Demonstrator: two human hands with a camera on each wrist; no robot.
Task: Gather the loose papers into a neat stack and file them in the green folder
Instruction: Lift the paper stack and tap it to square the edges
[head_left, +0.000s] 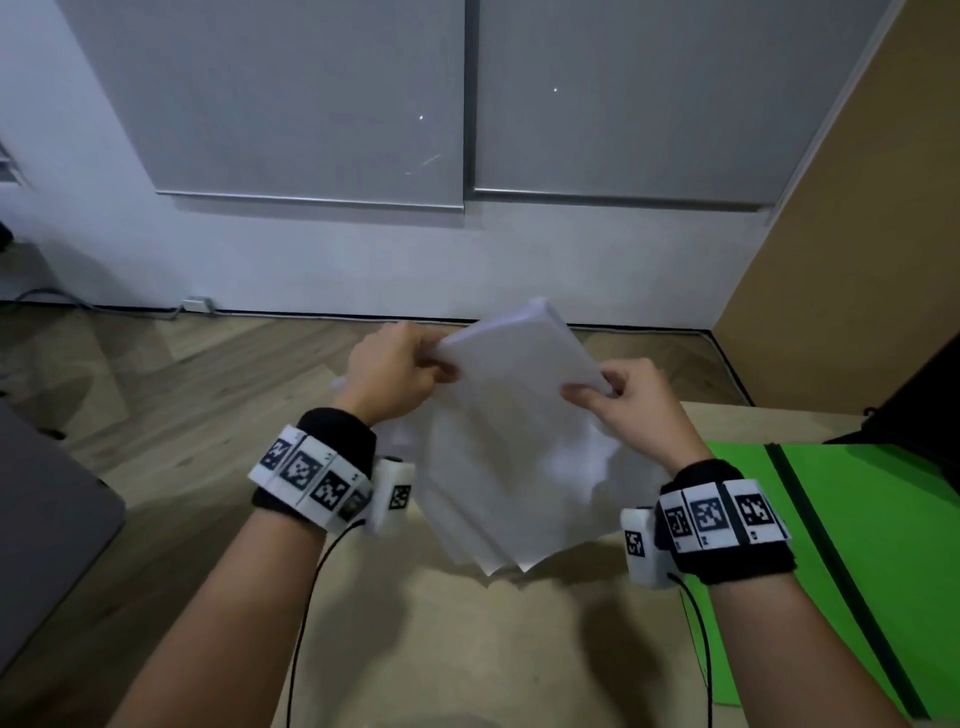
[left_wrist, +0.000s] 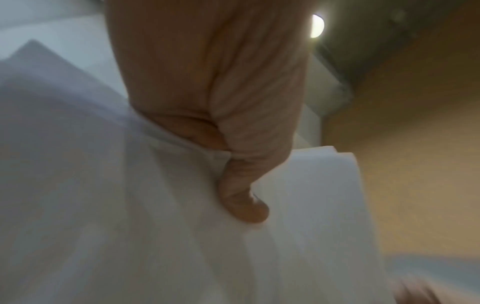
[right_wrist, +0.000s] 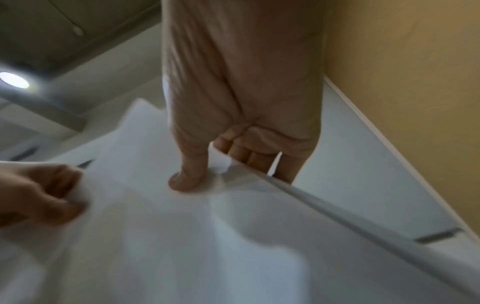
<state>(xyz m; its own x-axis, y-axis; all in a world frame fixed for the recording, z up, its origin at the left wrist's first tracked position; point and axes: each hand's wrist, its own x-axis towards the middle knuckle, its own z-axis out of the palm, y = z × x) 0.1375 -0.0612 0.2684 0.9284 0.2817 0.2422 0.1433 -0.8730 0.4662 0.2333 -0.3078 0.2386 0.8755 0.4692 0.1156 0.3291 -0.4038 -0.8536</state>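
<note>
Both hands hold a bundle of white papers (head_left: 511, 415) upright in the air above the table, lower edges fanned and uneven. My left hand (head_left: 395, 366) grips the bundle's upper left edge, thumb on the near face (left_wrist: 244, 205). My right hand (head_left: 618, 397) pinches the upper right edge, thumb in front (right_wrist: 187, 179) and fingers behind. The papers (left_wrist: 130, 205) fill the left wrist view, and the papers (right_wrist: 207, 236) fill the lower part of the right wrist view. The green folder (head_left: 831, 545) lies flat on the table at the right, a dark elastic band across it.
The light wooden table (head_left: 467, 649) lies beneath the papers. A dark grey object (head_left: 41, 519) is at the left edge, a black item (head_left: 914, 395) beyond the folder. Wooden floor (head_left: 208, 374) and white wall (head_left: 311, 260) lie ahead, a tan partition (head_left: 857, 208) at right.
</note>
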